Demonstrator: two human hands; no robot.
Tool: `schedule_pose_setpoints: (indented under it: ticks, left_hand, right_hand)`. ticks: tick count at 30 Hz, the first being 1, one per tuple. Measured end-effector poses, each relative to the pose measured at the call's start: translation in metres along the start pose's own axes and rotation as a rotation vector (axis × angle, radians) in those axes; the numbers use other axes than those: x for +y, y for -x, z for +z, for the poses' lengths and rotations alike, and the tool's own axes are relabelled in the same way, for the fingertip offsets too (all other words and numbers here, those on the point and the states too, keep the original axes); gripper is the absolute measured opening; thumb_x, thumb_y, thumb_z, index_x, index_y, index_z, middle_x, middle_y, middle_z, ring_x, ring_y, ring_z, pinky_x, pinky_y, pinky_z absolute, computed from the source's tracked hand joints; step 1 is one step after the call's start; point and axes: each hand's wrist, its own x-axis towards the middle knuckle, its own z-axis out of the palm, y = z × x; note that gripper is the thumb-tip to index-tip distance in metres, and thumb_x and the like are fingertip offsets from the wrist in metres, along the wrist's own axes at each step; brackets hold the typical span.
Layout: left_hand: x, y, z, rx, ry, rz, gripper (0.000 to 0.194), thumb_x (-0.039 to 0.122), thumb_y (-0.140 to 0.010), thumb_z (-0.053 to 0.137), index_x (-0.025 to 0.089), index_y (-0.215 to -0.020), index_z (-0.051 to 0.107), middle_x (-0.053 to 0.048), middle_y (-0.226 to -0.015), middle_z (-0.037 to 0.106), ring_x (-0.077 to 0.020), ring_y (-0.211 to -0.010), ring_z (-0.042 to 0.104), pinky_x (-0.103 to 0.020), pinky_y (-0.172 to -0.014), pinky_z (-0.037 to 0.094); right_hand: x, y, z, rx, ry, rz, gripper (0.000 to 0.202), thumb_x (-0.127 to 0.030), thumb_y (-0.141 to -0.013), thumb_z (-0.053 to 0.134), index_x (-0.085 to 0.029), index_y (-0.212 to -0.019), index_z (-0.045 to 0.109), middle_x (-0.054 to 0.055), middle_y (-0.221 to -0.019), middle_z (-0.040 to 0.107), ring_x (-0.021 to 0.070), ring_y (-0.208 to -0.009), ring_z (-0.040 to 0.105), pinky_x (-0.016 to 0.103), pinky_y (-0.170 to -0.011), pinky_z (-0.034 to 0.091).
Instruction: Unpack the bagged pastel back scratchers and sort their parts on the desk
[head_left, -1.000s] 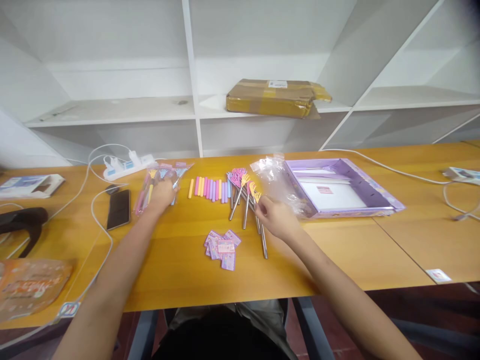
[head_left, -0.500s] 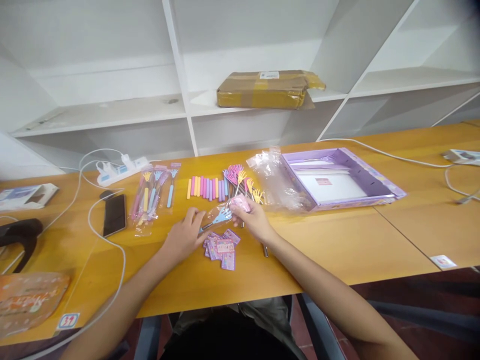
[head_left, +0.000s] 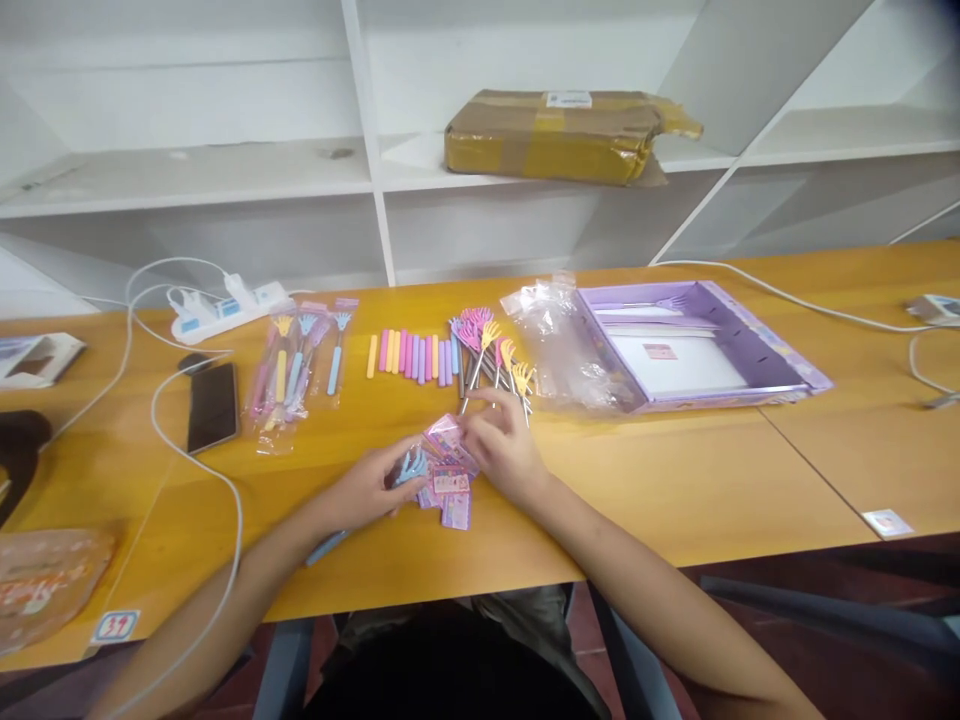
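Observation:
My left hand [head_left: 369, 488] is closed around a back scratcher with a light blue hand-shaped head [head_left: 412, 466], which lies in a clear bag. Its blue handle [head_left: 328, 547] sticks out below the wrist. My right hand [head_left: 506, 447] pinches at the pink top end of the bag [head_left: 444, 428], its fingertips partly hidden. Under both hands lies a loose pile of small purple-pink cards [head_left: 455, 508]. Beyond my right hand is a heap of back scratchers [head_left: 489, 335] with pink, yellow and blue heads, beside a row of coloured handle sleeves [head_left: 414, 354].
Bagged back scratchers [head_left: 292, 365] lie left of the sleeves, near a phone [head_left: 212, 405] and a power strip [head_left: 229, 310] with trailing white cables. Clear bags [head_left: 559, 345] and a purple tray box [head_left: 660, 400] lie to the right. A taped carton [head_left: 555, 135] sits on the shelf.
Both hands have come nearer to me with the bagged back scratcher, now over the cards. Its blue head has moved left and down. The camera view has shifted slightly.

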Motion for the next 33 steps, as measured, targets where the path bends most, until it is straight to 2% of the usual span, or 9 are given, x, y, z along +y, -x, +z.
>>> schedule_pose_setpoints:
  ticks: [4, 6, 9, 11, 14, 19, 24, 29, 33]
  left_hand:
    - [-0.003, 0.001, 0.002, -0.031, 0.162, -0.007, 0.069, 0.046, -0.102, 0.063, 0.021, -0.163, 0.041, 0.005, -0.072, 0.060, -0.0092, -0.050, 0.050, -0.020, -0.049, 0.043]
    - [-0.004, 0.000, 0.001, -0.031, 0.187, -0.007, 0.070, 0.046, -0.103, 0.063, 0.020, -0.163, 0.041, 0.006, -0.067, 0.057, -0.0091, -0.049, 0.049, -0.019, -0.048, 0.042]
    - [-0.005, 0.001, 0.000, -0.032, 0.185, -0.018, 0.069, 0.045, -0.103, 0.063, 0.019, -0.164, 0.040, 0.007, -0.064, 0.055, -0.0088, -0.048, 0.047, -0.018, -0.046, 0.040]
    - [-0.005, 0.001, -0.001, -0.029, 0.181, -0.025, 0.069, 0.046, -0.103, 0.063, 0.019, -0.163, 0.041, 0.007, -0.066, 0.056, -0.0085, -0.048, 0.047, -0.018, -0.046, 0.041]
    - [-0.005, 0.002, -0.001, -0.037, 0.164, -0.022, 0.070, 0.048, -0.103, 0.064, 0.021, -0.164, 0.041, 0.005, -0.071, 0.059, -0.0085, -0.050, 0.049, -0.019, -0.048, 0.043]
    - [-0.004, 0.001, 0.002, -0.070, 0.184, -0.031, 0.070, 0.045, -0.102, 0.064, 0.020, -0.163, 0.041, 0.007, -0.066, 0.054, -0.0089, -0.049, 0.047, -0.019, -0.047, 0.042]
    - [-0.004, 0.000, 0.001, -0.089, 0.213, -0.037, 0.069, 0.041, -0.102, 0.065, 0.020, -0.163, 0.041, 0.006, -0.073, 0.056, -0.0074, -0.050, 0.048, -0.018, -0.048, 0.044]
    - [-0.007, -0.001, -0.001, -0.096, 0.173, -0.036, 0.071, 0.043, -0.103, 0.065, 0.022, -0.166, 0.038, 0.003, -0.079, 0.062, -0.0068, -0.051, 0.050, -0.019, -0.050, 0.047]
    - [-0.006, 0.000, -0.006, -0.105, 0.120, -0.054, 0.071, 0.045, -0.103, 0.064, 0.024, -0.166, 0.038, 0.000, -0.088, 0.069, -0.0074, -0.053, 0.053, -0.019, -0.050, 0.048]
  right_hand:
    - [-0.010, 0.003, -0.007, -0.052, 0.169, -0.003, 0.037, -0.033, -0.098, 0.069, -0.031, -0.134, 0.061, 0.008, -0.112, 0.069, 0.0242, -0.098, 0.073, 0.042, -0.084, 0.064]
    - [-0.012, 0.001, -0.009, -0.074, 0.217, -0.127, 0.030, -0.031, -0.096, 0.072, -0.028, -0.124, 0.065, 0.013, -0.128, 0.067, 0.0281, -0.110, 0.072, 0.046, -0.092, 0.063]
    - [-0.008, -0.002, -0.008, 0.030, 0.253, -0.331, 0.025, -0.026, -0.096, 0.072, -0.027, -0.117, 0.059, 0.016, -0.136, 0.064, 0.0281, -0.111, 0.072, 0.050, -0.093, 0.064]
    - [-0.004, -0.002, -0.006, 0.076, 0.221, -0.400, 0.032, -0.024, -0.094, 0.076, -0.030, -0.113, 0.051, 0.014, -0.138, 0.061, 0.0264, -0.109, 0.072, 0.049, -0.088, 0.065]
    - [-0.002, 0.001, 0.000, 0.006, 0.122, -0.428, 0.052, -0.028, -0.084, 0.087, -0.032, -0.114, 0.044, 0.012, -0.142, 0.057, 0.0293, -0.121, 0.069, 0.051, -0.093, 0.064]
    - [0.000, 0.000, 0.008, -0.002, 0.025, -0.399, 0.042, -0.014, -0.095, 0.070, -0.030, -0.122, 0.043, 0.012, -0.125, 0.064, 0.0249, -0.116, 0.069, 0.044, -0.090, 0.064]
    - [0.001, -0.003, -0.003, -0.007, 0.154, -0.406, 0.023, -0.007, -0.097, 0.057, -0.026, -0.109, 0.057, 0.013, -0.137, 0.052, 0.0234, -0.113, 0.068, 0.046, -0.092, 0.063]
    - [-0.013, -0.008, -0.014, -0.082, 0.085, -0.325, 0.014, -0.017, -0.101, 0.063, -0.026, -0.112, 0.064, 0.013, -0.132, 0.054, 0.0266, -0.119, 0.065, 0.051, -0.104, 0.058]
    - [-0.010, -0.017, -0.024, -0.134, -0.012, -0.236, 0.007, -0.027, -0.104, 0.064, -0.025, -0.098, 0.066, 0.010, -0.121, 0.060, 0.0265, -0.117, 0.063, 0.050, -0.105, 0.054]
